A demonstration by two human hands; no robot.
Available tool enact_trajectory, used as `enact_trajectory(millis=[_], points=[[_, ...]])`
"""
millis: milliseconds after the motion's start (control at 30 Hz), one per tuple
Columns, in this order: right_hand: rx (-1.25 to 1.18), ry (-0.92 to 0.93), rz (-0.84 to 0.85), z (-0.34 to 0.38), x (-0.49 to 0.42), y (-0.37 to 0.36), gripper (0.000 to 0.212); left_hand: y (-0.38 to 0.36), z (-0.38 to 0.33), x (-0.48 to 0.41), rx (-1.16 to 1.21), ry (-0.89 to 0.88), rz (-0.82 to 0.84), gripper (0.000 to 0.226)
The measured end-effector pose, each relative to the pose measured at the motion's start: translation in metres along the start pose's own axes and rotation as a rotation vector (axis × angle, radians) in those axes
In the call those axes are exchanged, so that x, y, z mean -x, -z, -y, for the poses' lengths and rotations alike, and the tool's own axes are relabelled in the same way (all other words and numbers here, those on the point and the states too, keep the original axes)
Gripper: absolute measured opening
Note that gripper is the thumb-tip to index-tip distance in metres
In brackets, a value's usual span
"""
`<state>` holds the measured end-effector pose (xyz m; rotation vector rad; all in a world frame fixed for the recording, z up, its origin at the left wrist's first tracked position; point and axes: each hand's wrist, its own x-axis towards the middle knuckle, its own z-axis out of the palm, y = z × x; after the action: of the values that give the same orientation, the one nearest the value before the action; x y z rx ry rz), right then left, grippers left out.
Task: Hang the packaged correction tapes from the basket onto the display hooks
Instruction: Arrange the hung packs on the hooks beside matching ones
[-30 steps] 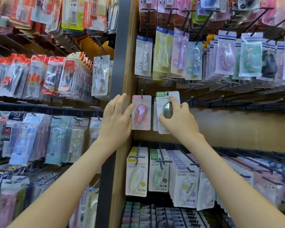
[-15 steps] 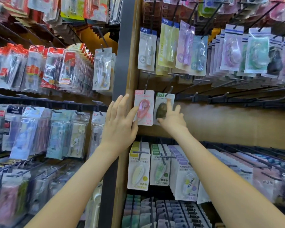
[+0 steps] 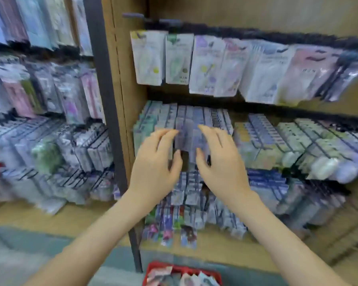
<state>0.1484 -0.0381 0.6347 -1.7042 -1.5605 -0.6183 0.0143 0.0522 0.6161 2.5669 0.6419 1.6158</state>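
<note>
The view is blurred and tilted down. My left hand [image 3: 155, 162] and my right hand [image 3: 219, 162] hang side by side in front of the lower display hooks [image 3: 186, 118], fingers loosely spread, holding nothing. A red basket [image 3: 153, 267] sits on the floor at the bottom edge, below my forearms, with several packaged correction tapes [image 3: 186, 278] in it. A row of packaged correction tapes [image 3: 149, 58] hangs from hooks on the shelf above my hands.
A dark upright post [image 3: 103, 100] divides the wooden shelving; to its left hang more packed hooks [image 3: 50, 141]. Full rows of packs [image 3: 298, 145] jut out to the right of my hands. A wooden base ledge [image 3: 225, 250] runs above the floor.
Both hands have left the pink and the dark packs on the upper hooks and come down empty. The view has swung down to the lower shelves and the basket.
</note>
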Motion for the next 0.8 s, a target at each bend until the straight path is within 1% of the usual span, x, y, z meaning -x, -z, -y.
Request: enact_trajectory(millis=[133,267,333,367,433,500,567,633,667,733,800], points=[[-0.060,-0.338,0.393,-0.042,0.143,-0.061,0.051,-0.055,-0.006,0.151,0.091,0.178,0.356,0.041],[-0.063,-0.696,0.732,-0.076,0.296,-0.137,0.052,-0.114,0.014,0.322,0.106,0.455,0.736,0.045],[-0.081,-0.810,0.823,-0.093,0.380,-0.181,0.053,-0.145,0.033,0.408,0.070,0.583,0.882,0.044],[-0.091,-0.863,0.875,-0.100,0.421,-0.204,0.054,-0.161,0.044,0.450,0.037,0.615,0.933,0.045],[-0.089,-0.928,0.955,-0.111,0.500,-0.250,0.058,-0.192,0.064,0.526,-0.036,0.675,1.076,0.059],[-0.094,-0.935,1.012,-0.117,0.565,-0.295,0.060,-0.221,0.085,0.593,-0.160,0.737,1.261,0.069],[-0.135,-0.933,1.082,-0.121,0.618,-0.344,0.064,-0.252,0.105,0.651,-0.208,0.724,1.314,0.067],[-0.134,-0.891,1.122,-0.123,0.655,-0.391,0.072,-0.282,0.115,0.693,-0.160,0.706,1.342,0.061],[-0.119,-0.873,1.113,-0.124,0.670,-0.412,0.077,-0.296,0.118,0.711,-0.141,0.693,1.357,0.058],[-0.017,-0.807,1.052,-0.124,0.688,-0.445,0.088,-0.318,0.120,0.734,-0.055,0.661,1.320,0.053],[0.100,-0.785,0.993,-0.125,0.698,-0.465,0.089,-0.333,0.120,0.755,0.064,0.621,1.233,0.052]])
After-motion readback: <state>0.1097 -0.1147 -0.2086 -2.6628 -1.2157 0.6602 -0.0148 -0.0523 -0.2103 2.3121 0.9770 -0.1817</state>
